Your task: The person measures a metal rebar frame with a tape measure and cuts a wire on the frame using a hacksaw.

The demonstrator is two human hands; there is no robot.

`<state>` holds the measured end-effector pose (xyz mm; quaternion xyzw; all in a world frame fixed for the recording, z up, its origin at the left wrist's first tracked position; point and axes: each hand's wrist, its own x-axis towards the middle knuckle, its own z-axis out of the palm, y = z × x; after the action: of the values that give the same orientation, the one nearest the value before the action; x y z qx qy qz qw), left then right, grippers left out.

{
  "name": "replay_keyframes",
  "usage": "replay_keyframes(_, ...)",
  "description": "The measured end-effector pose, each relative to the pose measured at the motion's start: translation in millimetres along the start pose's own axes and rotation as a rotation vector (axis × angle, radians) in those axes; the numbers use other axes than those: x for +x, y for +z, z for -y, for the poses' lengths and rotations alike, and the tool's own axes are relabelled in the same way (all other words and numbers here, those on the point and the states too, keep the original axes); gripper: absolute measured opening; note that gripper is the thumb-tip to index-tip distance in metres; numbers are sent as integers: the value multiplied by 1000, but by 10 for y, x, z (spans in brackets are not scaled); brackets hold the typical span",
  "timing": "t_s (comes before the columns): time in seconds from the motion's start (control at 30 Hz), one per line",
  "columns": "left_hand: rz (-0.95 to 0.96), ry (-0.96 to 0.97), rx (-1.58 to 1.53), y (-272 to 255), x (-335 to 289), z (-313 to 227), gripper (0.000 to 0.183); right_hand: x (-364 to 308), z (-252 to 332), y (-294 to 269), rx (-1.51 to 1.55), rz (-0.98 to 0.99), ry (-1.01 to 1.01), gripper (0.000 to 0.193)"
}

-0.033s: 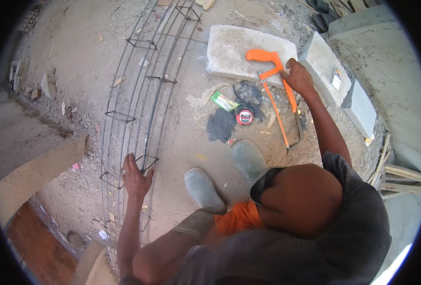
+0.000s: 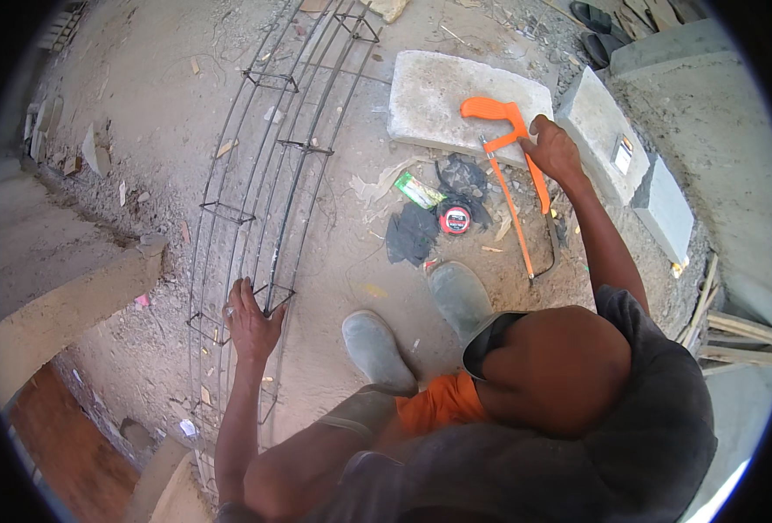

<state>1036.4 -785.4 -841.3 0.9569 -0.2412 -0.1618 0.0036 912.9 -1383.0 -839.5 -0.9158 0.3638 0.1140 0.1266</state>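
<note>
2 labels (image 2: 623, 155) for us, on the red tape (image 2: 455, 220) and the middle block (image 2: 593, 126), print too small to read. Our left grip (image 2: 251, 329) lies on the cage (image 2: 304, 146), thumb apart from fingers; our right grip (image 2: 556, 155) touches the saw (image 2: 538, 185), clamped or not we can't tell. The saw crosses the edge of the slab (image 2: 438, 96); dirt (image 2: 325, 283) stretches between cage and boots (image 2: 377, 349).

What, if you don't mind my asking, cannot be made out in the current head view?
All in the head view:
Left hand: palm hidden by the back of the hand.
Rebar cage: far end cut off by the top edge.
Right hand: its hold on the hacksaw partly hidden by the hand itself.
Tape measure: fine markings too small.
</note>
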Motion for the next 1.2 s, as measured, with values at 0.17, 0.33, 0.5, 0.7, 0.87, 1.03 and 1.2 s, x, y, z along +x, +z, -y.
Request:
replay_keyframes(0.17,-3,-44,-81,55,-6,158,91,176,289,71,20,-161,-136,53)
replay_keyframes(0.33,114,-140,-157,-1,61,83,87,819,3,205,29,-300,-62,65)
replay_keyframes(0.5,-49,32,-226,19,178,26,79,1514,279,150,20,-103,53,75)
replay_keyframes(0.7,92,-35,-266,64,367,-39,69,2097,-31,400,92,243,78,73)
replay_keyframes(0.87,71,-33,-258,-48,361,-7,69,1918,21,269,109,147,-18,65)
replay_keyframes(1.03,56,-15,-278,-190,272,-33,69,1806,22,402,165,246,-72,68)
replay_keyframes(1.2,137,-98,-281,-367,84,-153,71,1411,664,511,83,262,-74,70)
